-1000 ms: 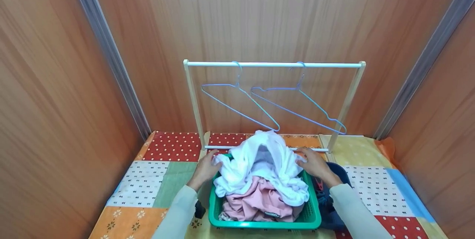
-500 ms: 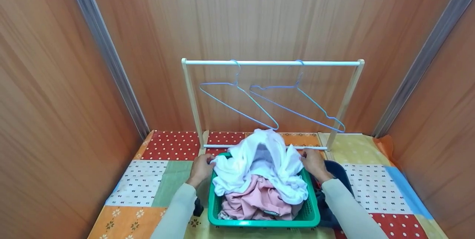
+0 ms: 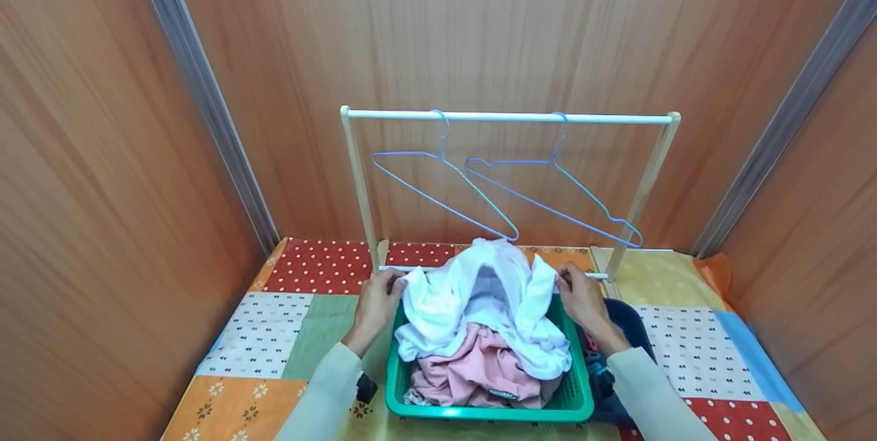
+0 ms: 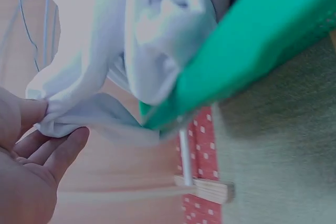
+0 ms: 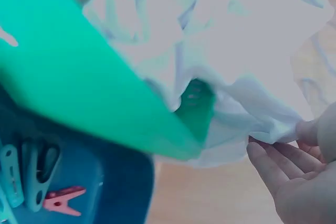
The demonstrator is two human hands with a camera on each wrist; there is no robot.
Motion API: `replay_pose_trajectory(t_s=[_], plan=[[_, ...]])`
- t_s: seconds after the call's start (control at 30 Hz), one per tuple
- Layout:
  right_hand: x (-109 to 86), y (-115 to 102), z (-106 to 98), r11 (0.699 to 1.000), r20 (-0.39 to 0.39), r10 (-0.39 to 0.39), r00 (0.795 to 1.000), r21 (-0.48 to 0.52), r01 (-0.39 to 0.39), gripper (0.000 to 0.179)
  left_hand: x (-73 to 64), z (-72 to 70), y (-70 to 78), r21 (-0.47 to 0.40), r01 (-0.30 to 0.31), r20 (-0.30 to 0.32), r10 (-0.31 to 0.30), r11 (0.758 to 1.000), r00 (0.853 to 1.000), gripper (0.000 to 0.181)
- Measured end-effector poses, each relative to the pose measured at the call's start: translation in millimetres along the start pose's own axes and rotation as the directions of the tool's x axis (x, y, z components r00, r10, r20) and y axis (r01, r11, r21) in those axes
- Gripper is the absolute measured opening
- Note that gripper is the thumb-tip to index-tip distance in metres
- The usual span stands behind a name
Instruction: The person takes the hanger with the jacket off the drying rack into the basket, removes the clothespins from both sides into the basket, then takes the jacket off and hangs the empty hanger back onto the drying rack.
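A white cloth garment (image 3: 438,311) lies bunched over a pink garment (image 3: 473,372) in a green plastic basket (image 3: 490,413). My left hand (image 3: 375,304) pinches the white garment's left edge between thumb and fingers, at the basket's far left corner. On the opposite side my right hand (image 3: 582,297) pinches its right edge, pulling up a small peak of fabric. Both wrist views show the pinches closely: the left thumb (image 4: 32,111) presses cloth against the fingers, and the right fingers (image 5: 273,163) lie under a fold. Most of the white garment still rests in the basket.
Behind the basket stands a drying rack (image 3: 507,116) with two wire hangers, a left hanger (image 3: 445,205) and a right hanger (image 3: 548,208). A dark blue bin (image 3: 627,324) with several clothespins (image 5: 39,174) sits right of the basket. Wooden panels (image 3: 438,30) enclose the patchwork-covered surface (image 3: 260,331).
Both hands have taken the white garment's edges and lifted them slightly, the right edge now rising to a peak. The basket and hangers stay in place.
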State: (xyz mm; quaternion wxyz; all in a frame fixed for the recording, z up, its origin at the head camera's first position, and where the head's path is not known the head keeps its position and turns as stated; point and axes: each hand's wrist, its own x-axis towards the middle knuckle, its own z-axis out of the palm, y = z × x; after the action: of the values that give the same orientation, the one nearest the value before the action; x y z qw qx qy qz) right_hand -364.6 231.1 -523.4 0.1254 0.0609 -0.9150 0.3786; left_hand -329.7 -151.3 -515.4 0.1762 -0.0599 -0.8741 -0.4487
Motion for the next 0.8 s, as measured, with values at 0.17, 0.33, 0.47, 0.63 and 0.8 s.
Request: replay_pose_trajectory(t_s=[0.17, 0.33, 0.47, 0.63, 0.8], plan=[[-20.8, -22.6, -6.2, 0.999, -0.035, -0.045, 0.998, 0.026, 0.046, 0.015, -12.5, 4.6, 27.2, 0.036, -0.170, -0.003, 0.170, 0.985, 0.985, 0.009], [-41.2, -44.1, -8.8, 0.987, -0.011, -0.161, 0.987, -0.005, 0.161, 0.012, -30.1, 6.1, 51.1, 0.033, -0.234, 0.084, 0.230, 0.972, 0.969, 0.009], [-57.6, -53.6, -7.1, 0.959, 0.105, -0.269, 0.958, -0.063, 0.276, 0.008, -46.6, 10.3, 61.6, 0.046, -0.228, 0.202, 0.215, 0.973, 0.956, 0.014], [-73.7, -51.0, 0.0, 0.921, 0.376, -0.300, 0.877, -0.124, 0.369, 0.005, -62.2, 24.7, 59.3, 0.121, -0.278, 0.462, 0.194, 0.953, 0.865, 0.020], [-81.7, -46.0, 8.3, 0.908, 0.575, -0.261, 0.776, -0.127, 0.400, 0.021, -72.0, 34.1, 52.1, 0.172, -0.310, 0.677, 0.117, 0.935, 0.727, 0.032]])
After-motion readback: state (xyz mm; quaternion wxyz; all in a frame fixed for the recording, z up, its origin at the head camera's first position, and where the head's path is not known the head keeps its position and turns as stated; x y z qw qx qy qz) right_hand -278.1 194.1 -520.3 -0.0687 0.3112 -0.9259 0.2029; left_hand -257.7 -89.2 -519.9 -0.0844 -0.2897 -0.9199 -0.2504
